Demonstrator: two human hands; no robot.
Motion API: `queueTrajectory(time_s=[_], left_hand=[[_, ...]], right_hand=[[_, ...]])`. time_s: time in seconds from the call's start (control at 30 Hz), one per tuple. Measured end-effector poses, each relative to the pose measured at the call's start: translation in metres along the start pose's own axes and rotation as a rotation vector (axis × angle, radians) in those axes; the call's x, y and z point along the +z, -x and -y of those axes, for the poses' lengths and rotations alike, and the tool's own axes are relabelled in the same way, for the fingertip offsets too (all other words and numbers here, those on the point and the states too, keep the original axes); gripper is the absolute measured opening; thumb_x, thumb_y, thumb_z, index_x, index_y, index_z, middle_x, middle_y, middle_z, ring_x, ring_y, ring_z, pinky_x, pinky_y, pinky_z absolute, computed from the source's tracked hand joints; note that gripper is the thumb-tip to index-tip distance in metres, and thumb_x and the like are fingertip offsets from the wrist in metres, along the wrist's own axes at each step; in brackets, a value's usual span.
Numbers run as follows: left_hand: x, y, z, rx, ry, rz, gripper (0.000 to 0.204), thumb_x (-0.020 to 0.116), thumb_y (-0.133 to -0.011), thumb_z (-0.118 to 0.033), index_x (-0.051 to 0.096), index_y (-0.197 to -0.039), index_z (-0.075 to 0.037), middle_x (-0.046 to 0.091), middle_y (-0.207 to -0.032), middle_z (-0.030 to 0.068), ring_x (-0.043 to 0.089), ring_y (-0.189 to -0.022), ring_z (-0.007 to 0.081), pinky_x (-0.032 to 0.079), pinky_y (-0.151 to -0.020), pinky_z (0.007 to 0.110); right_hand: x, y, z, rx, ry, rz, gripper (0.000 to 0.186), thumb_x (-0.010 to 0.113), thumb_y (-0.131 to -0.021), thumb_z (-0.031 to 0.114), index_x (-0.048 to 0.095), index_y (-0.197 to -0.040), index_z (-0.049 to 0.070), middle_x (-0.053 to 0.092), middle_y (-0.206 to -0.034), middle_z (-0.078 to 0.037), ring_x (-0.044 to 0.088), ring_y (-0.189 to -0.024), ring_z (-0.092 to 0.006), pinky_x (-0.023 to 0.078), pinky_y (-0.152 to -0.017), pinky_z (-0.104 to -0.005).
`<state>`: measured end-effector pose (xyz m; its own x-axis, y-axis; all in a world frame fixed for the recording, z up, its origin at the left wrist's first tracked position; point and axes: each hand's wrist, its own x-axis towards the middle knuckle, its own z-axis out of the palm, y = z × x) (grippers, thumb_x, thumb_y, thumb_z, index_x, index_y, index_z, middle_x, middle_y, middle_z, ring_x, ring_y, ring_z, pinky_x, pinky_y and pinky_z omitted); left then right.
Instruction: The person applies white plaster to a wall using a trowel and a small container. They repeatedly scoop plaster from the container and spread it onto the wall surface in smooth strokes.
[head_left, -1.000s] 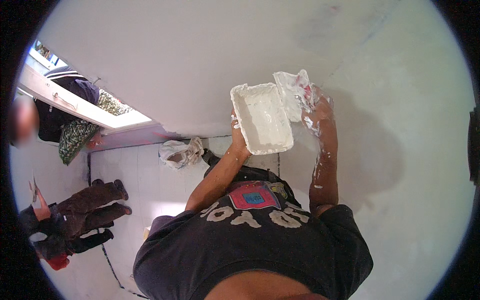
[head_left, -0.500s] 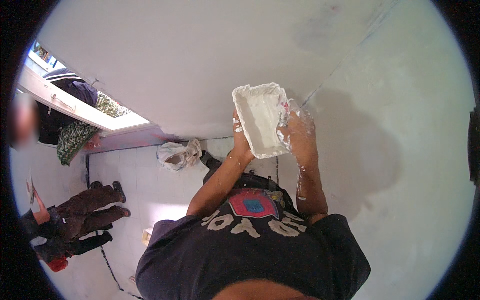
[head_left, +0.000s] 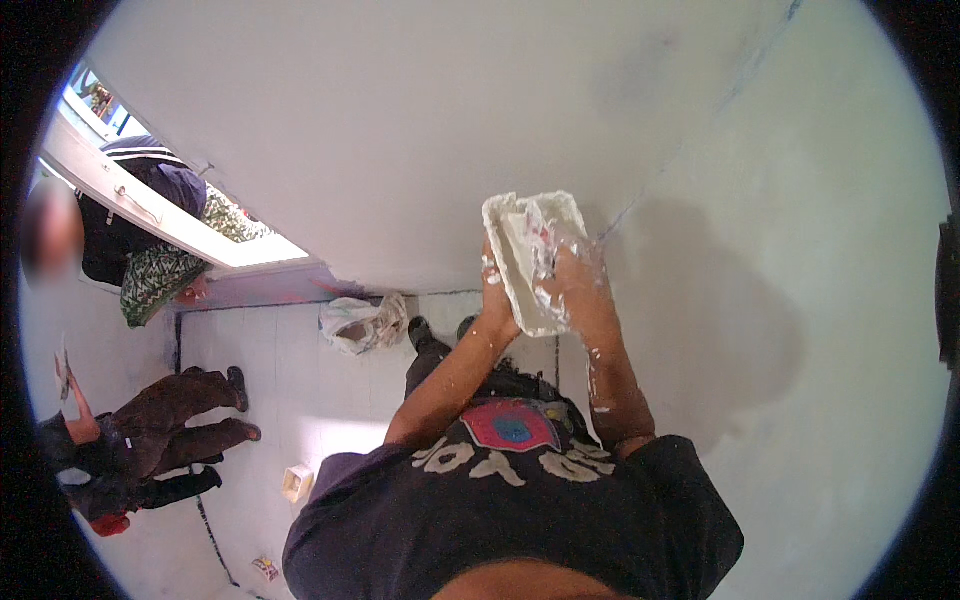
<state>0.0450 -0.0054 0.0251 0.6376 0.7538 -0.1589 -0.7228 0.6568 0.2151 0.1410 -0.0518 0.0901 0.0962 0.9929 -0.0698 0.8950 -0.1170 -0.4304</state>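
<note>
I hold a rectangular tub, coated inside and out with white paste, in my left hand, which is wrapped round its left side and mostly behind it. My right hand, smeared with white, is closed on a flat paste-covered piece with pinkish-red patches, like a scraper, which is down inside the tub. Both forearms come up from below, the right one streaked with white.
A pale wall fills the right. At left are a window with people near it and a person in dark clothes. On the tiled floor lie a white plastic bag and a small box.
My right hand has brought the flat piece from beside the tub leftward and down into it. The tub has shifted slightly right and down in the view.
</note>
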Motion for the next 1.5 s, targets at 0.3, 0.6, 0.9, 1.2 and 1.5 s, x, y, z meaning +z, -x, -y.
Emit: queueTrajectory(time_s=[0.3, 0.6, 0.9, 1.2, 1.5], left_hand=[[-0.008, 0.002, -0.012, -0.068, -0.044, 0.02, 0.062, 0.026, -0.083, -0.057, 0.036, -0.122, -0.01, 0.046, -0.116, 0.011, 0.047, -0.104, 0.0254, 0.04, -0.089, 0.04], [-0.032, -0.002, -0.025, -0.194, -0.046, 0.019, 0.062, 0.03, -0.081, -0.057, 0.034, -0.125, -0.013, 0.045, -0.119, 0.0096, 0.047, -0.105, 0.027, 0.04, -0.088, 0.042], [-0.049, -0.004, -0.023, -0.247, 0.041, 0.046, 0.06, 0.032, -0.081, -0.056, 0.036, -0.123, -0.013, 0.046, -0.117, 0.0097, 0.048, -0.103, 0.0281, 0.04, -0.086, 0.045], [-0.043, -0.007, -0.008, -0.184, 0.08, -0.033, 0.06, 0.032, -0.081, -0.055, 0.036, -0.123, -0.013, 0.046, -0.117, 0.0096, 0.048, -0.103, 0.0284, 0.04, -0.086, 0.045], [-0.048, -0.01, -0.001, -0.031, 0.043, -0.145, 0.059, 0.032, -0.082, -0.055, 0.036, -0.123, -0.013, 0.046, -0.117, 0.0095, 0.048, -0.103, 0.0286, 0.04, -0.086, 0.045]], right_hand=[[0.006, -0.007, -0.012, -0.111, -0.173, -0.021, 0.044, 0.051, -0.081, 0.029, 0.042, -0.113, -0.001, 0.052, -0.107, -0.016, 0.05, -0.097, -0.029, 0.04, -0.083, -0.0377], [0.032, 0.0, -0.06, -0.035, -1.459, -0.497, 0.034, 0.045, -0.086, 0.026, 0.049, -0.106, -0.001, 0.058, -0.094, -0.01, 0.057, -0.081, -0.0164, 0.047, -0.07, -0.0289], [0.002, -0.019, -0.059, 0.141, 0.017, -0.761, 0.029, 0.049, -0.083, 0.019, 0.051, -0.11, 0.01, 0.055, -0.104, -0.015, 0.05, -0.099, -0.0315, 0.041, -0.082, -0.0405], [-0.088, -0.143, -0.109, -0.383, 0.407, -1.556, 0.049, 0.042, -0.085, 0.033, 0.036, -0.12, -0.001, 0.046, -0.113, -0.018, 0.048, -0.101, -0.035, 0.035, -0.09, -0.0425], [-0.076, -0.174, -0.084, -0.496, 0.157, -1.393, 0.047, 0.057, -0.077, 0.032, 0.05, -0.104, -0.005, 0.053, -0.105, -0.023, 0.048, -0.102, -0.0391, 0.039, -0.087, -0.0458]])
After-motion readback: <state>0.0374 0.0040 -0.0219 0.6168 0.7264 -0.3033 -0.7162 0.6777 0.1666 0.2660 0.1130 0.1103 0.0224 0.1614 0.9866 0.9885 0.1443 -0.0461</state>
